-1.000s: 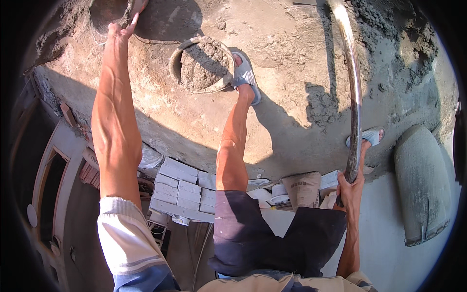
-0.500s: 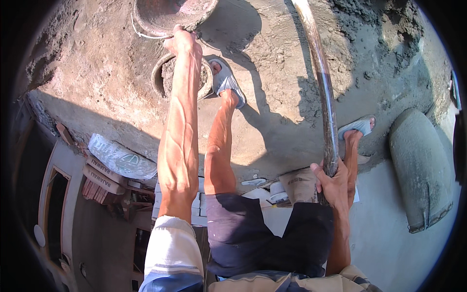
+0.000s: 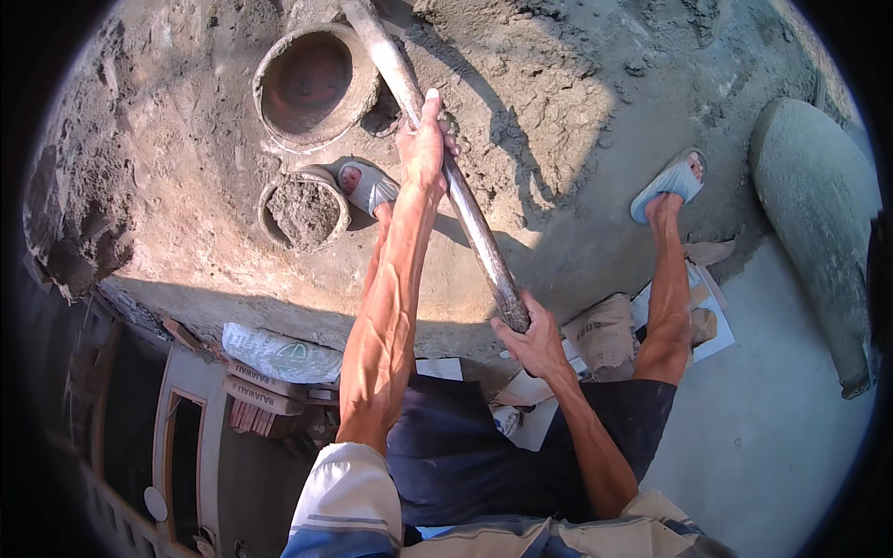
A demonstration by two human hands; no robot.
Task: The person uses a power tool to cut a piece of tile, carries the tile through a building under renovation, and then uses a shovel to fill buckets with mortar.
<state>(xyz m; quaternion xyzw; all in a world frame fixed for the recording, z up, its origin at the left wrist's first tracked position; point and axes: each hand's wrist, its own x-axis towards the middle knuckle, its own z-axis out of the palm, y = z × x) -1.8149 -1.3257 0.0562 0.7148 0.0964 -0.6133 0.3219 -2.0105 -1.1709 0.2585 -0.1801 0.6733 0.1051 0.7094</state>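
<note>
Both my hands grip a long, worn wooden tool handle [image 3: 476, 223] that slants from upper left to lower right. Its far end runs out of the top of the picture, so the tool's head is hidden. My left hand [image 3: 423, 149] wraps round the upper part, thumb along the shaft. Lower down, near the butt end, my right hand [image 3: 535, 339] is closed round it. Left of the handle sits a large mortar-crusted bucket [image 3: 366, 88], mostly hollow inside. Closer to me is a smaller bucket [image 3: 265, 209] filled with grey mortar. Wet mortar [image 3: 530, 102] lies heaped right of the handle.
My sandalled feet stand apart, the left beside the small bucket. A long grey, mortar-coated rounded object [image 3: 819, 214] lies at far right. At lower left are a white sack [image 3: 279, 353] and stacked bags. A crumpled paper bag [image 3: 600, 330] lies by my right leg.
My left hand has let go of the large bucket's rim and taken hold of the handle. The handle has swung left. The large bucket now rests on the ground.
</note>
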